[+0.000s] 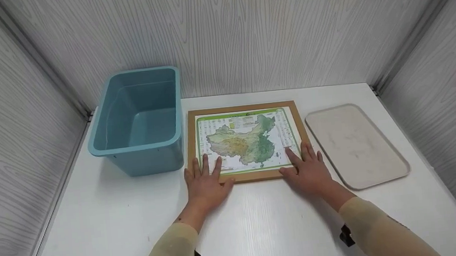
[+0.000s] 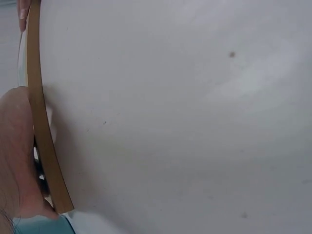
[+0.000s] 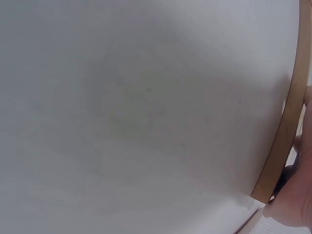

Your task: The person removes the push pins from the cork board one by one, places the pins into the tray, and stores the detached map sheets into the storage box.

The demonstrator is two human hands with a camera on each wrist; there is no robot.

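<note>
A wooden-framed map puzzle board point(image 1: 248, 143) lies flat on the white table point(image 1: 136, 220), between a bin and a tray. My left hand point(image 1: 204, 179) rests with straight fingers on the board's near left corner. My right hand point(image 1: 307, 168) lies flat on its near right corner. Neither hand grips anything. In the left wrist view the board's brown edge point(image 2: 43, 126) runs beside my left hand point(image 2: 17, 161). The right wrist view shows the board's brown edge point(image 3: 282, 136) and a bit of my right hand point(image 3: 300, 195).
An empty teal plastic bin point(image 1: 139, 117) stands left of the board. A flat beige tray point(image 1: 355, 145) lies to its right. Grey wood-grain walls close in the table on three sides.
</note>
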